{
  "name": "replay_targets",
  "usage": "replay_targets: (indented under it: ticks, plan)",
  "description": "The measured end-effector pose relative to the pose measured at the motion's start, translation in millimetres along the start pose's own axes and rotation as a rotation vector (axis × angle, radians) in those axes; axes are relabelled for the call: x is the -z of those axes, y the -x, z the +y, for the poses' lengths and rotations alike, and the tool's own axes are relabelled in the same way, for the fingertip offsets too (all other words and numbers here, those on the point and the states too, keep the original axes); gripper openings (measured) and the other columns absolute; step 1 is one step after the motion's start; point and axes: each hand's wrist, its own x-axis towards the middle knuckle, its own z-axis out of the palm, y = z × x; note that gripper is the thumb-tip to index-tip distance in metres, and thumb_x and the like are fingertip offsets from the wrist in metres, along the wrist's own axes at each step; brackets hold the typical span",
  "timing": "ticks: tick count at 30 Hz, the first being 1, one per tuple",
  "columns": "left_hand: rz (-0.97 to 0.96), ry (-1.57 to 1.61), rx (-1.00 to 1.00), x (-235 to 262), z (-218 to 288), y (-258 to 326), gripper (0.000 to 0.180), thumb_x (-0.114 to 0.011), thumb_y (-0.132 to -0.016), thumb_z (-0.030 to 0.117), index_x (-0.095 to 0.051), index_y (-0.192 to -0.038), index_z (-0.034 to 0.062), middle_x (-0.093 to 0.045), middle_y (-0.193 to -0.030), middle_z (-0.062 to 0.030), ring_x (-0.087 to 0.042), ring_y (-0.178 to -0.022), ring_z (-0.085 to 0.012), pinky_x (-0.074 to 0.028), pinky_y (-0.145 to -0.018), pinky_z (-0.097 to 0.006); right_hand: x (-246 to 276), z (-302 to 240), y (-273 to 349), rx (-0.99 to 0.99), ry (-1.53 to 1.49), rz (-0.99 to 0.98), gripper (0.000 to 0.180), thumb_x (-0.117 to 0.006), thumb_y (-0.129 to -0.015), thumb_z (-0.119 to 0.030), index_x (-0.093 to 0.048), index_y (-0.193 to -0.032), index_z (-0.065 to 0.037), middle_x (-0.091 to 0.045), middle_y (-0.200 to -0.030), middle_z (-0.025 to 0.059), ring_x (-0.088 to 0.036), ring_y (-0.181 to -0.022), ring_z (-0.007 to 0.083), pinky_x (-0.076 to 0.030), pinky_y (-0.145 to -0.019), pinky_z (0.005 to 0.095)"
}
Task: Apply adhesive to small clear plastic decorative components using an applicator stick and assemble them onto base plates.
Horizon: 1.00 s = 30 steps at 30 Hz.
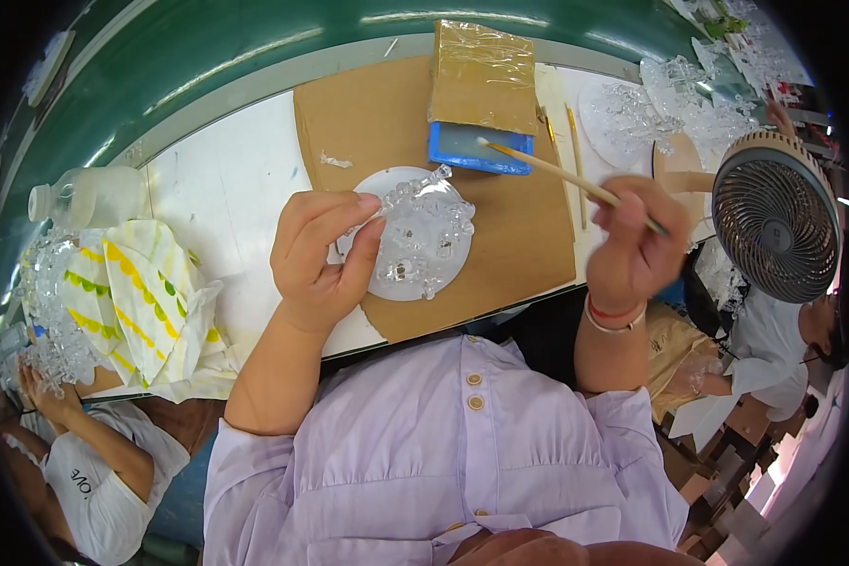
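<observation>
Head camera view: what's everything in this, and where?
Cardboard sheet: one, brown, centre
Tray: one, blue, on sheet
Taped cardboard: one, brown, partly over tray
Paintbrush: one, pale, tip over tray
Round plate: one, white, on sheet
Clear pieces: many, colourless, plate and both sides
Sticks: two, yellowish, right of tray
Bottle: one, translucent, left
Bundle: one, white with yellow, left
Fan: one, black and beige, right
Co-workers: two or more, white sleeves, both sides
Shirt: one, lilac, bottom
Left hand: one, bare, pinching clear piece
Right hand: one, bare, holding paintbrush

Plate (450, 258) on cardboard (524, 250), bottle (94, 199) further left
</observation>
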Motion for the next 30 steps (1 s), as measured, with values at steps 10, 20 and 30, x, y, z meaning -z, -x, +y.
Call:
replay_targets:
  ticks: [10, 20, 30]
  plan:
    - [0.008, 0.047, 0.036, 2.3, -2.8, 3.4, 0.020, -0.064, -0.084, 0.001, -0.063, -0.103, -0.0005, -0.064, -0.096, -0.0138, -0.060, -0.082, -0.0234, -0.049, -0.070, -0.029, -14.9, 11.9, -1.9, -0.032, 0.157, -0.134, 0.010, -0.052, -0.097, -0.008, -0.048, -0.097, 0.001, -0.065, -0.084, 0.0132, -0.051, -0.062, 0.0087, -0.041, -0.057, 0.0195]
    - [0.019, 0.007, 0.039, 0.0, 1.6, 0.4, 0.015, -0.066, -0.080, -0.004, -0.067, -0.094, 0.0011, -0.063, -0.090, -0.0106, -0.059, -0.080, -0.0222, -0.048, -0.068, -0.029, 12.1, 11.4, 13.4, -0.107, -0.032, 0.145, 0.013, -0.049, -0.100, -0.014, -0.046, -0.099, -0.002, -0.064, -0.081, 0.0184, -0.049, -0.055, 0.0103, -0.041, -0.050, 0.0205]
    - [0.018, 0.007, 0.040, -0.6, 1.4, -0.2, 0.016, -0.067, -0.080, -0.004, -0.067, -0.094, 0.0017, -0.063, -0.088, -0.0095, -0.059, -0.079, -0.0217, -0.047, -0.068, -0.029, 42.9, -35.7, 40.5, 0.044, 0.128, 0.301, 0.015, -0.045, -0.101, -0.017, -0.041, -0.094, -0.005, -0.056, -0.070, 0.0172, -0.047, -0.054, 0.0176, -0.042, -0.046, 0.0272]
